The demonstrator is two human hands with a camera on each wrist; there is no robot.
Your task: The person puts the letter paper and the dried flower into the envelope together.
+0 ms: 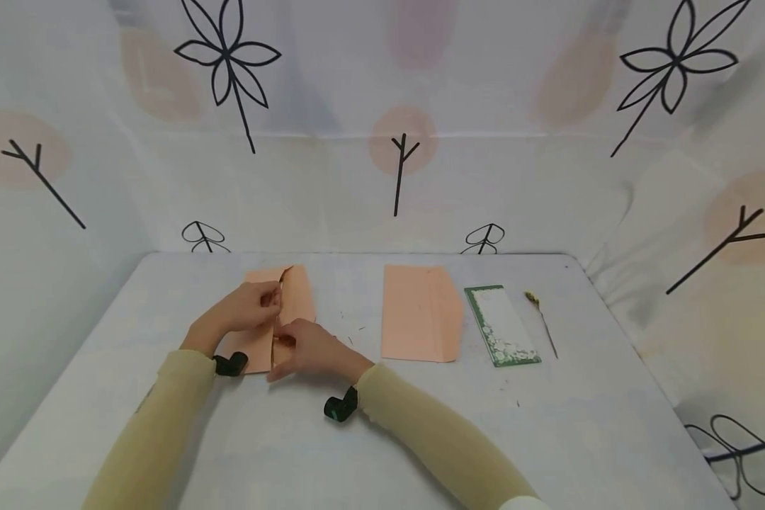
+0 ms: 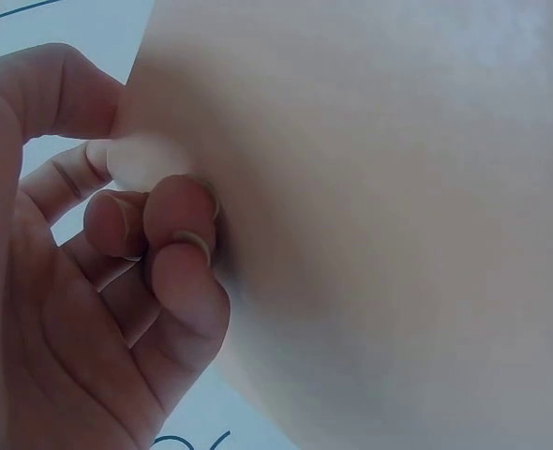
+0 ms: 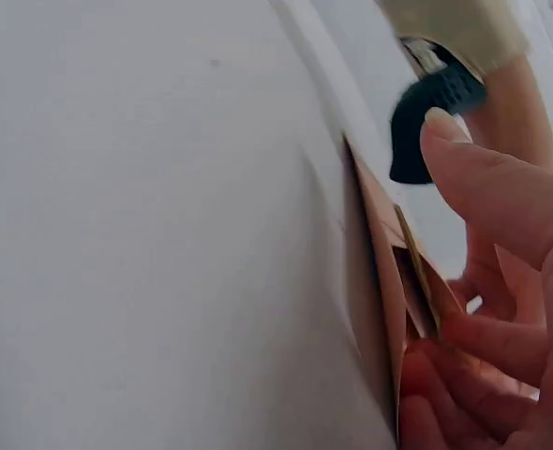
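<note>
On the left of the table lies a peach envelope, its mouth parted along the flap side. My left hand pinches the edge of its peach paper; in the left wrist view the paper fills the right side, beside curled fingers. My right hand is at the lower part of the mouth. In the right wrist view its fingers touch the gaping envelope, while the thumb stands straight and apart from it. What lies inside the envelope is mostly hidden.
A second peach envelope lies mid-table, flap spread to the right. Right of it are a white card with a green floral border and a dried flower stem. Small dark bits are scattered about. Patterned cloth hangs behind.
</note>
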